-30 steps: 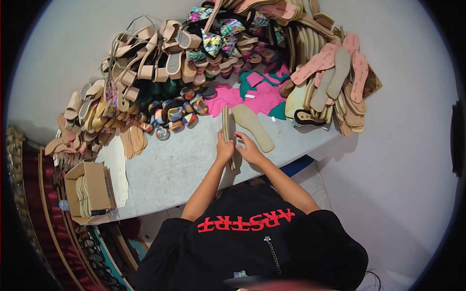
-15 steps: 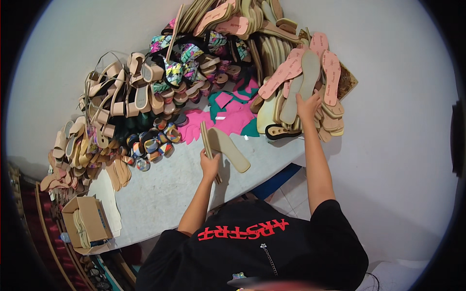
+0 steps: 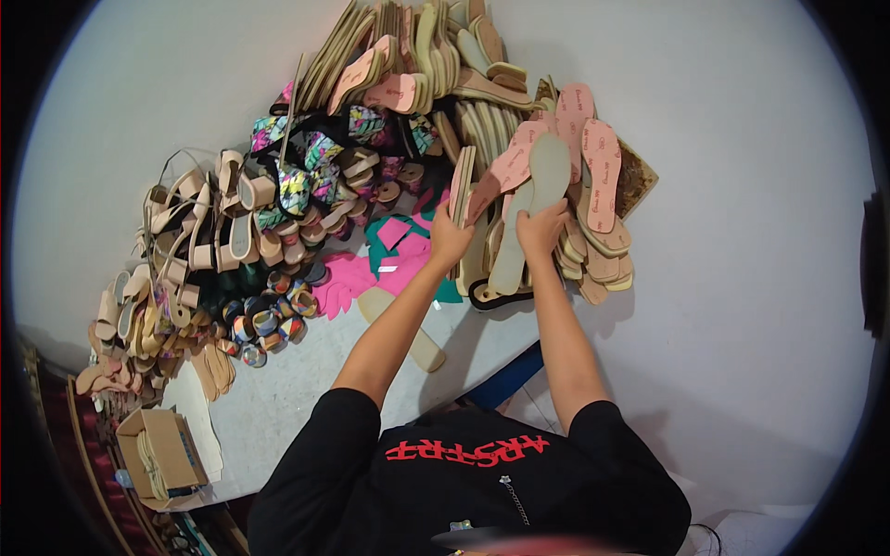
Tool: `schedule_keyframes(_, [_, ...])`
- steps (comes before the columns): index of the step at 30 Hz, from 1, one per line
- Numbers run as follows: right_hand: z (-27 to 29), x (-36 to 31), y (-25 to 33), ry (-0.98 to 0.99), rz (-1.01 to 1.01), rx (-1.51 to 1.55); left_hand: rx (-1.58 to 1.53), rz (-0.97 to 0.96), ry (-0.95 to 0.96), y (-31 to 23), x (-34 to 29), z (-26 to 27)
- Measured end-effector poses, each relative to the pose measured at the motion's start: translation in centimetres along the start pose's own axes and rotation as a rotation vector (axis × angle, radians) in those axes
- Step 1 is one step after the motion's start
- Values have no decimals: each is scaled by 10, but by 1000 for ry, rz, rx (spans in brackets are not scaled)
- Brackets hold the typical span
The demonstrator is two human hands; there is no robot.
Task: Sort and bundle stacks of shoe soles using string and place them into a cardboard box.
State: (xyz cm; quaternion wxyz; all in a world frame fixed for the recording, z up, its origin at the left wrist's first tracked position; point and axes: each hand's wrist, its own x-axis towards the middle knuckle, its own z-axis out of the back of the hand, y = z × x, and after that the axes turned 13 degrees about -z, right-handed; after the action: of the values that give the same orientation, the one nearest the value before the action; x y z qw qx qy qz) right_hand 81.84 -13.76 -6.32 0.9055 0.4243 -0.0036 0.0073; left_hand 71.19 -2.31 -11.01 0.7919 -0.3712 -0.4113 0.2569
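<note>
My left hand (image 3: 451,238) is closed round a few thin shoe insoles (image 3: 461,182) held on edge, beside the pile at the back of the table. To its right, my right hand (image 3: 543,230) grips a plain grey-beige insole (image 3: 545,167) at the top of the pile, the thumb on its near face and the fingers partly hidden. Pink printed insoles (image 3: 603,176) lie around it. Another beige insole (image 3: 422,347) lies flat on the table, partly covered by my left forearm.
Pink and green cut pieces (image 3: 399,255) lie left of the pile. Heeled sandals (image 3: 250,204) and patterned bow straps (image 3: 320,162) crowd the back left. More insoles (image 3: 408,56) are stacked behind. A cardboard box (image 3: 167,454) stands on the table's (image 3: 287,408) left end.
My left hand has moved up and right with its insoles, to the pile. The right hand has shifted left and slightly down, now gripping the grey-beige insole. The flat insole stays on the table.
</note>
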Motion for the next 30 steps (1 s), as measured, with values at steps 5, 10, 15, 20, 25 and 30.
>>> schedule_keyframes(5, [1, -16, 4, -64, 52, -108, 194, -82, 126, -11, 40, -29])
schedule_keyframes(10, [-4, -22, 0, -32, 44, -281, 276, -33, 218, -14, 50, -38])
schedule_keyframes(15, [-8, -17, 3, -19, 27, -274, 277, -68, 236, -2, 56, -41])
schedule_keyframes(20, [8, -16, 5, -30, 70, -156, 209, -171, 134, -17, 55, -26])
schedule_keyframes(25, [25, -29, 13, 111, 105, 179, -91, -29, 159, -32, 37, 22])
schedule_keyframes(30, [-1, -58, -6, 325, 287, 495, -642, 167, 254, -36, -13, 82])
